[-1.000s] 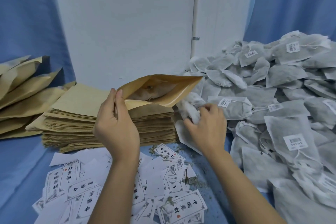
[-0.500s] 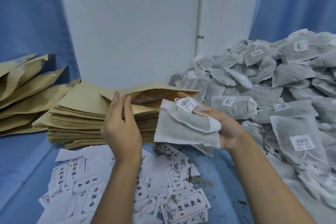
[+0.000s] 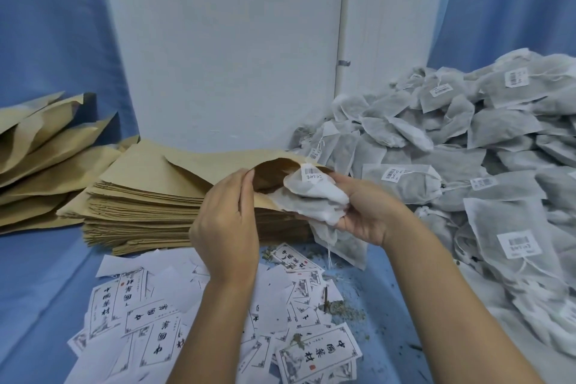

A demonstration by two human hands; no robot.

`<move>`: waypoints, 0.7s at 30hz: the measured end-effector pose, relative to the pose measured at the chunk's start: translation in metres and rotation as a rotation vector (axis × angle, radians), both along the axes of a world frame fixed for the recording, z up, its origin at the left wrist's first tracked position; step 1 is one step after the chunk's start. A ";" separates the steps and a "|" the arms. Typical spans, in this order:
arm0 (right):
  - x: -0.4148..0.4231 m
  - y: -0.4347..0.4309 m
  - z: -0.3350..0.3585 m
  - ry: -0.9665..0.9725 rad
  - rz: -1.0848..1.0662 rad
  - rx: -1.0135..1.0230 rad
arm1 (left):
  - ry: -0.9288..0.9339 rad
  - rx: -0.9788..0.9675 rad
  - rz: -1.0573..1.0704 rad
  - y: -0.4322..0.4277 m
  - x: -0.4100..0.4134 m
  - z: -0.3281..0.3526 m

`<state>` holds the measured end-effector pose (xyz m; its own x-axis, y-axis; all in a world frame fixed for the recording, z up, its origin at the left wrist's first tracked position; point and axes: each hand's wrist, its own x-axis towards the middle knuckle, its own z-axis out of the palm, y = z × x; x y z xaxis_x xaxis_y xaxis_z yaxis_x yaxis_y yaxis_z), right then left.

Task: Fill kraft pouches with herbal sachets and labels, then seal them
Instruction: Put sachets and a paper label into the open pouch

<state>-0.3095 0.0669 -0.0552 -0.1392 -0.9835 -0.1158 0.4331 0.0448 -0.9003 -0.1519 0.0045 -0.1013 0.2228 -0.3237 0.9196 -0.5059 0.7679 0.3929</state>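
In the head view, at frame centre, the left hand [image 3: 224,221] pinches the near lip of the kraft pouch [image 3: 271,176], so that its mouth gapes toward the right. The right hand [image 3: 364,212], fingers curled, grips a bunch of sachets [image 3: 314,199] whose leading end sits in that mouth. The pouch lies lengthwise leftward over the stack [image 3: 146,206], so I'd judge the push goes left along it.

Open kraft pouch [image 3: 271,173] centre, brown, mouth gaping right; white sachets [image 3: 314,199] bunched at its mouth, partly inside. Flat pouch stack [image 3: 143,196] underneath and left, bulging pouches [image 3: 46,150] far left, grey sachet heap [image 3: 467,150] right, printed labels [image 3: 149,321] scattered near
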 end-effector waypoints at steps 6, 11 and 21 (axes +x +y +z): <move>0.011 -0.007 -0.008 0.281 -0.089 0.047 | -0.041 0.010 -0.045 0.003 -0.004 -0.003; 0.019 -0.022 0.000 0.028 -0.234 0.015 | -0.118 -0.050 -0.111 -0.001 -0.003 -0.010; 0.042 -0.064 0.014 0.241 -0.408 -0.008 | 0.088 0.013 -0.213 0.001 -0.008 -0.008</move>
